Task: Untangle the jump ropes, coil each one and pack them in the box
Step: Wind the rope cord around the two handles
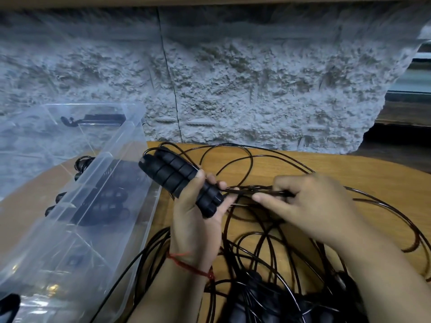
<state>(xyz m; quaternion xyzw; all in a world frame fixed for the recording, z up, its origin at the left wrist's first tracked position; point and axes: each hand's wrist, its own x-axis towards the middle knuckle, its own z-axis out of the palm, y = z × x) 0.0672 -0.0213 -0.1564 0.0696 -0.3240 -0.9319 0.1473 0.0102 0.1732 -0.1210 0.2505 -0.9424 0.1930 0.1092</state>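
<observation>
My left hand (198, 213) grips two black foam jump-rope handles (177, 178) side by side, tilted up to the left above the wooden table (326, 166). My right hand (303, 203) pinches a bundle of thin black rope strands (256, 191) that runs from the handles' lower end. Loose black rope (268, 248) lies tangled in loops over the table beneath both hands. The clear plastic box (112, 229) stands at the left, with black handles of other ropes (102, 201) inside it.
A rough grey stone wall (233, 78) rises behind the table. More black handles (261, 299) lie in the tangle near the front edge. A black object (9, 304) sits at the lower left by the box.
</observation>
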